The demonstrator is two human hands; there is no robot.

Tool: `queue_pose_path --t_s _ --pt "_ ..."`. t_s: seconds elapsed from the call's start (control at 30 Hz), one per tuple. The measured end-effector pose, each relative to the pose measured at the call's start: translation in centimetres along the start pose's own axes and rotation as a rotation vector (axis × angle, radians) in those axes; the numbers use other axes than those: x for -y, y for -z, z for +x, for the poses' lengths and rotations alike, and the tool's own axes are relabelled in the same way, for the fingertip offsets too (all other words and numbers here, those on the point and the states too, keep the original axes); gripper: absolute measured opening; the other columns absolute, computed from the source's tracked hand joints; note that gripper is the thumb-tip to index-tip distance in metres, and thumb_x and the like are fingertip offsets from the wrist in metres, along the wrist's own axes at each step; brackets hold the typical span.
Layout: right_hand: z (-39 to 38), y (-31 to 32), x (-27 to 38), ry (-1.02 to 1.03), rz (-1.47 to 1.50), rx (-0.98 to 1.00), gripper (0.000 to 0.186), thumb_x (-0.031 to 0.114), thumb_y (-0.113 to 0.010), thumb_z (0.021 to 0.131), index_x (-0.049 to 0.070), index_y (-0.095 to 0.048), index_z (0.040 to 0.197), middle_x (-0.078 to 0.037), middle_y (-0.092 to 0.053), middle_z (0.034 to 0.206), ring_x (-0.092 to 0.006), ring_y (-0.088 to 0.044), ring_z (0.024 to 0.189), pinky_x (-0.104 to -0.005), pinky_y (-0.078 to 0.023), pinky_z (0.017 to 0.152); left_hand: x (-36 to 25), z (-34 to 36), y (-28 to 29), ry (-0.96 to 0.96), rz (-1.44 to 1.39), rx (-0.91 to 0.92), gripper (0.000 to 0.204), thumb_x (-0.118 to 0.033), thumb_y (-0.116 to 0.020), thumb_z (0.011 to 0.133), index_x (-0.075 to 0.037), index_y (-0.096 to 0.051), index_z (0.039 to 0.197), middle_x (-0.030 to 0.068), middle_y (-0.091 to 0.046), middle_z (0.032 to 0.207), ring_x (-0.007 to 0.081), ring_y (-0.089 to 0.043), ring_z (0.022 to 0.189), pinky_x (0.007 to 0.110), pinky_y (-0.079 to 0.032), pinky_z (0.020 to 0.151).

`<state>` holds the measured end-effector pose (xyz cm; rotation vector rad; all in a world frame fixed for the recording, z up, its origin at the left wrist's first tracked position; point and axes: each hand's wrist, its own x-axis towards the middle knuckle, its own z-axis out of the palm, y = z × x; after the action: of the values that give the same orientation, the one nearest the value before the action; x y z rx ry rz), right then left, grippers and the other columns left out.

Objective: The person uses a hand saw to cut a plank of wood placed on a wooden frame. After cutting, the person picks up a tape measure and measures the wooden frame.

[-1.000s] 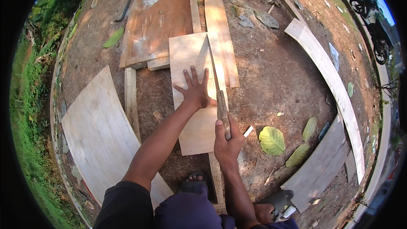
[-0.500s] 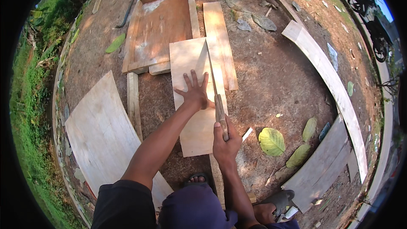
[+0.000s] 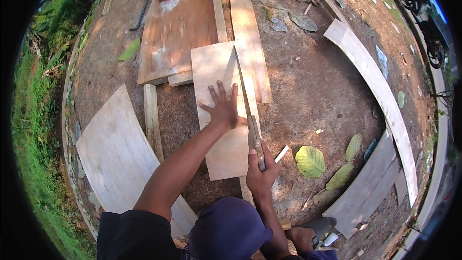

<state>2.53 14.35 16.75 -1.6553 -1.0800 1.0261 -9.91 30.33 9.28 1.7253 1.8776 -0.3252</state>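
Observation:
A pale rectangular plywood board [image 3: 219, 156] lies lengthwise before me. My left hand [image 3: 224, 106] is spread flat on it, fingers apart, pressing near its middle. To the right, my right hand [image 3: 262, 173] is wrapped round the wooden handle of a hand saw [image 3: 255, 137]. The saw's narrow blade points away from me along the board's right part, its tip near the far edge. Whether its teeth sit in a cut cannot be made out. Beneath the board's near end, a wooden strip [image 3: 246, 191] shows.
A framed wooden panel [image 3: 187, 31] and a plank [image 3: 250, 43] lie beyond the board. Plywood sheets rest at left [image 3: 120, 139] and right [image 3: 365, 188]. A long pale strip [image 3: 380, 91] curves along the right. Fallen leaves [image 3: 309, 161] dot the dirt ground.
My right hand and the saw have pulled back slightly toward me and to the right. My left hand stays spread on the board. A rounded dark blue cloth shape has risen at the lower edge.

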Motion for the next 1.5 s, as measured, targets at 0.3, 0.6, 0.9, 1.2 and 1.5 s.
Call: queue_pose_path --t_s 0.3,0.6,0.9,1.2,1.5 --pt "10.8 -5.6 0.2 0.082 -0.006 -0.017 0.037 0.011 -0.066 0.097 -0.006 -0.066 0.129 -0.015 -0.072 0.078 -0.0136 -0.067 0.069 -0.0328 -0.053 0.064 0.6 0.9 -1.3 -0.044 0.054 -0.095 0.117 -0.044 -0.081 0.084 -0.022 -0.001 0.167 0.0305 0.015 0.169 0.0593 0.014 0.152 0.095 -0.01 0.096" --pt "-3.4 2.5 -2.2 0.034 -0.106 0.024 0.044 0.013 -0.067 0.096 -0.007 -0.062 0.135 -0.02 -0.075 0.091 -0.0191 -0.074 0.076 -0.0332 -0.058 0.069 -0.2 0.0 0.3 0.036 0.061 0.027 0.144 -0.073 -0.084 0.064 -0.024 0.004 0.168 0.028 0.018 0.169 0.0541 0.016 0.154 0.092 -0.012 0.102" --pt "8.7 -5.3 -2.0 0.111 0.046 -0.008 0.039 0.011 -0.068 0.095 -0.007 -0.066 0.13 -0.013 -0.073 0.082 -0.0129 -0.068 0.072 -0.0299 -0.054 0.065 0.9 0.7 -1.1 -0.012 0.07 -0.061 0.125 -0.053 -0.082 0.078 -0.026 0.001 0.167 0.0279 0.018 0.169 0.0558 0.016 0.153 0.094 -0.012 0.098" --pt "1.2 -0.5 -3.2 0.082 -0.032 -0.004 0.046 0.014 -0.068 0.094 -0.008 -0.062 0.134 -0.021 -0.073 0.082 -0.0198 -0.074 0.071 -0.0346 -0.057 0.066 0.2 0.0 -0.1 0.023 0.079 -0.01 0.139 -0.063 -0.088 0.067 -0.026 0.001 0.168 0.0266 0.015 0.17 0.0553 0.014 0.154 0.092 -0.015 0.101" --pt "5.2 -2.8 -1.8 0.035 0.092 0.01 0.039 0.01 -0.067 0.095 -0.008 -0.065 0.13 -0.024 -0.075 0.09 -0.0211 -0.075 0.08 -0.0358 -0.058 0.07 0.5 0.1 -0.6 0.013 0.081 -0.013 0.128 -0.056 -0.084 0.076 -0.025 0.001 0.168 0.0273 0.017 0.169 0.0551 0.016 0.154 0.093 -0.013 0.1"
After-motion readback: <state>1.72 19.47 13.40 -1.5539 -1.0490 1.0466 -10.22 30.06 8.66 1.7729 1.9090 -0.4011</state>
